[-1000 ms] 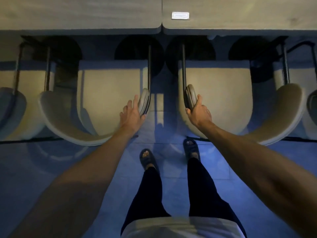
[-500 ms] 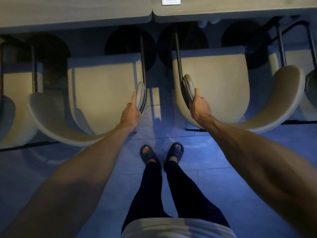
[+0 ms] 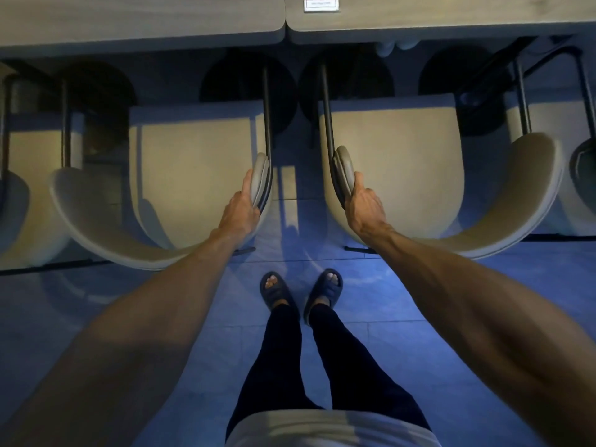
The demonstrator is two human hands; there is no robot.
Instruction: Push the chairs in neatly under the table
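Two beige curved-back chairs face a pale wooden table whose two tops meet at a seam. My left hand grips the right end of the left chair's backrest. On the right chair, my right hand is wrapped around the left end of the backrest. Both seats reach partly under the table edge, and their black legs run forward beneath it.
More beige chairs stand at the far left and far right. Round black table bases sit under the table. A small white label lies on the tabletop. My sandalled feet stand on the blue tiled floor between the chairs.
My feet have come together and stepped closer to the table. Both hands have closed more firmly on the backrest ends, and the chairs have slid slightly forward under the table.
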